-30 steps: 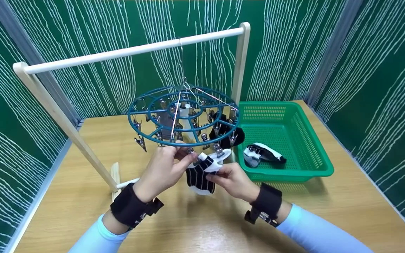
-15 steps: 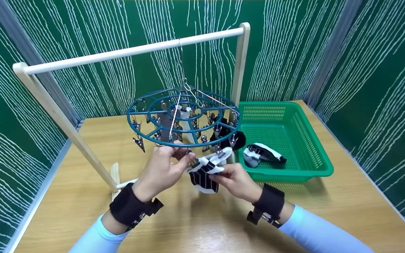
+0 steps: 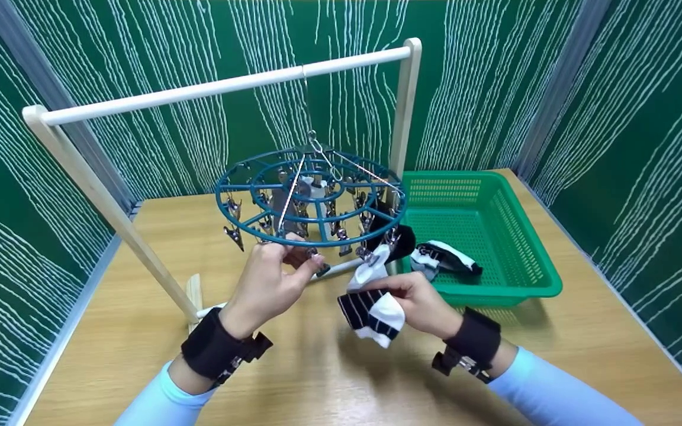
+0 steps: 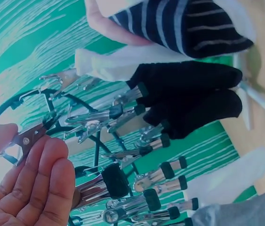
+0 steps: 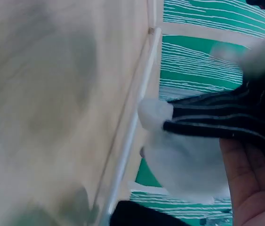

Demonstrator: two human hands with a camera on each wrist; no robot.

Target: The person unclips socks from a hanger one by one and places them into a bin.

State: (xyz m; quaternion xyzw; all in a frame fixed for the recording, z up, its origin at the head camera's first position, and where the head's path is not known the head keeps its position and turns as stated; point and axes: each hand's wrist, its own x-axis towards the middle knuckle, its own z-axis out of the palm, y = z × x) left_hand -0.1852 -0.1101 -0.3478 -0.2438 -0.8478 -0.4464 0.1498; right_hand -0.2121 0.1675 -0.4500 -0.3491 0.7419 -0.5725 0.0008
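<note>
A black-and-white striped sock (image 3: pixel 356 307) hangs folded from my right hand (image 3: pixel 422 303), which pinches it below the drying hanger's front right rim. In the left wrist view the sock's dark striped part (image 4: pixel 170 23) is at the top. My left hand (image 3: pixel 270 284) pinches a metal clip (image 4: pixel 26 141) at the front rim of the round blue-green hanger (image 3: pixel 320 242); nothing shows between the clip's tips. Beside my right hand, a white sock (image 3: pixel 370 269) hangs from another clip. Black socks (image 4: pixel 188 80) hang further along the hanger.
The hanger hooks onto a white rod (image 3: pixel 228 84) with wooden posts (image 3: pixel 403 112). A green basket (image 3: pixel 530 248) at the right holds a black, white and grey sock (image 3: pixel 447 258). A grey sock (image 4: pixel 240 214) and several clips (image 4: pixel 156 179) hang around. The wooden table (image 3: pixel 329 378) lies below.
The striped sock has come away from the clip at my left hand and moved right and down with my right hand. My left hand keeps the clip, having shifted slightly left.
</note>
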